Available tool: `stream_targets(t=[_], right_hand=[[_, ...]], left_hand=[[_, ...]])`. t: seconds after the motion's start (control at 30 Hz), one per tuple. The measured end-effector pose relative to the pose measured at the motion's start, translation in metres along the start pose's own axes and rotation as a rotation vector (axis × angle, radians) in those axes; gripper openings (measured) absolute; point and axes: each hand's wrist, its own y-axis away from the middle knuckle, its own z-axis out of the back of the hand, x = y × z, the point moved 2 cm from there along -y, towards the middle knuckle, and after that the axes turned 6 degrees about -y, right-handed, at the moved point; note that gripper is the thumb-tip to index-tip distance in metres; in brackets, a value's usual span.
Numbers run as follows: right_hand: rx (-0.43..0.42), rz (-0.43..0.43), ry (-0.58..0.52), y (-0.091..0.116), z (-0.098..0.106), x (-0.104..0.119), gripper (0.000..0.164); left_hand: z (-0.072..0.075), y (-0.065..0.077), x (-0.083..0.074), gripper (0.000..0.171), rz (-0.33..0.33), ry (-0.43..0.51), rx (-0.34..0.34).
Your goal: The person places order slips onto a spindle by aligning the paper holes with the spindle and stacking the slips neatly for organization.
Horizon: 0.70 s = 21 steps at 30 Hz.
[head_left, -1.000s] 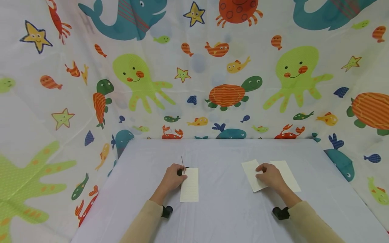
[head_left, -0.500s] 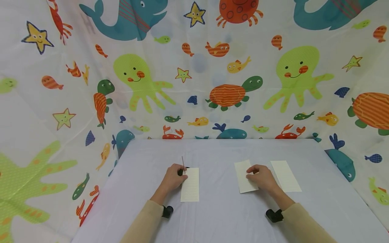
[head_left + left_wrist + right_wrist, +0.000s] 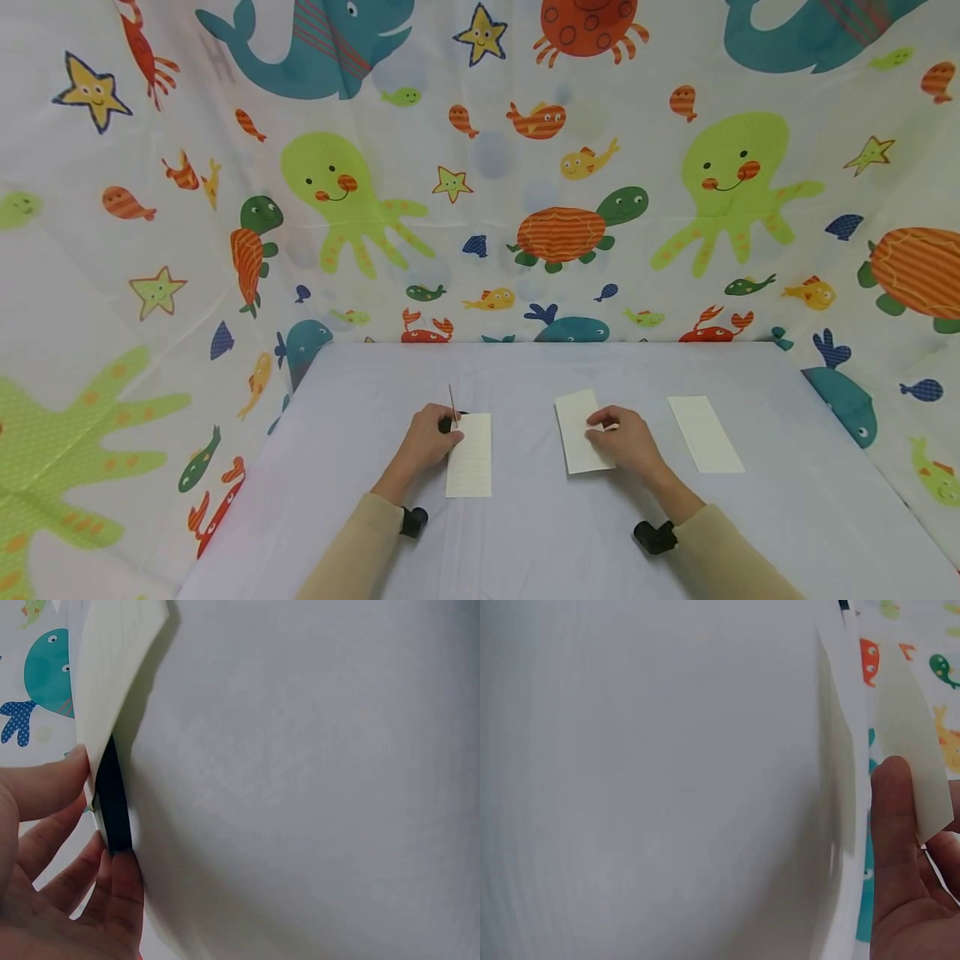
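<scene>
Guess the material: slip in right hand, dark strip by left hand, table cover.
Slip in the right hand: likely thin paper, matte; gentle bend, crisp edges, no shine.
Dark strip by the left hand: smooth-looking, perhaps plastic or coated card; even face, too dark to settle.
Table cover: probably fabric, matte; soft wrinkles show.

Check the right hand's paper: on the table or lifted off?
Lifted off: the right wrist view shows the paper pinched by the right hand, apart from the table, patterned cloth behind.
</scene>
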Motion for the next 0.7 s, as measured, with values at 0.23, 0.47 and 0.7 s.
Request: stream_targets(t=[0.23,0.47,0.7], right_hand=[[-0.003,-0.004,-0.051,0.003,-0.011,0.008,0.015],[-0.024,-0.021,-0.100,0.005,-0.020,0.015,0.015],[-0.030,-0.007,-0.155,0.008,-0.029,0.023,0.016]], left_hand=[[-0.001,0.001,0.001,0.022,-0.004,0.001,-0.005],[-0.002,0.000,-0.001,0.021,0.004,0.014,-0.011],[-0.002,0.002,-0.001,0.023,0.020,0.019,-0.018]])
